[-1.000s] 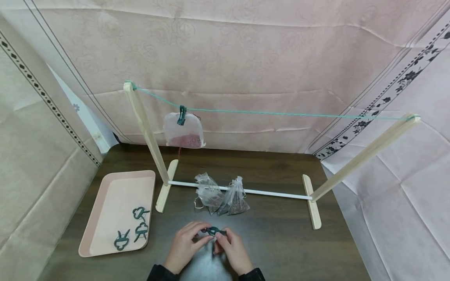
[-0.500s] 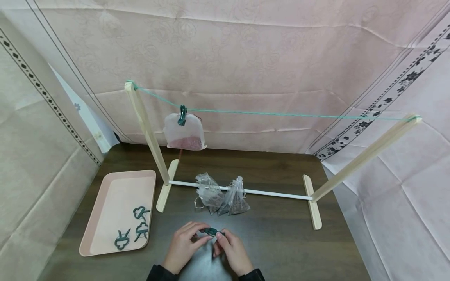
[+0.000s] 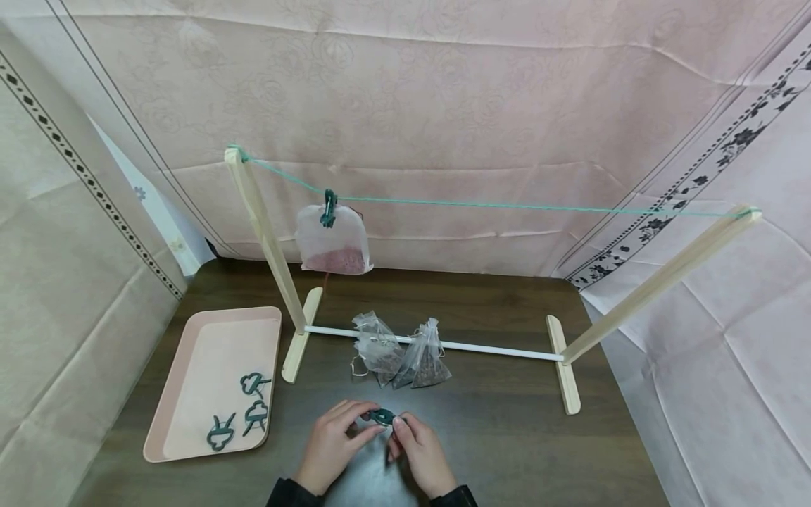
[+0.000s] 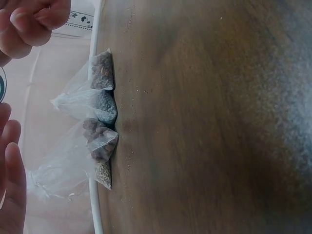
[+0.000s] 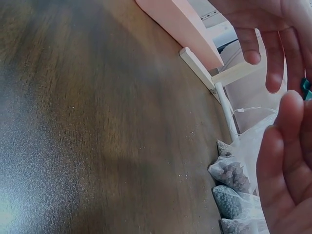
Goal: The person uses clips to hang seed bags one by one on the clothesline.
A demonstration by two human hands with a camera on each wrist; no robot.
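My left hand (image 3: pixel 332 440) has its thumb and forefinger drawn to a narrow pinch on the left end of a green clip (image 3: pixel 382 417); the right hand (image 3: pixel 422 456) has thumb and forefinger brought together at the other end, its fingers parted no wider than the clip. The clip is therefore between my two hands, above the near part of the counter (image 3: pixel 507 436). How hard I press, I cannot tell. I judge it light, stiff and probably smooth plastic, sprung, hence liable to twist or slip; it is best taken by the grip ends, leaving the biting end free. To my left, a pink tray (image 3: pixel 190 384) bears three loose clips (image 3: pixel 220 432), of similar make by appearance. Beyond my fingers, sheer pouches (image 3: pixel 423 355) with grainy fill rest by a white bar (image 3: pixel 500 348). I rate them soft and slack above, weighted below, the mesh apt to snag; a gathered neck is the sound place to hold. Farthest, a pouch with pink fill (image 3: pixel 336 243) hangs by a dark clip (image 3: pixel 328 209) from a turquoise line (image 3: pixel 507 205), which sags slightly.
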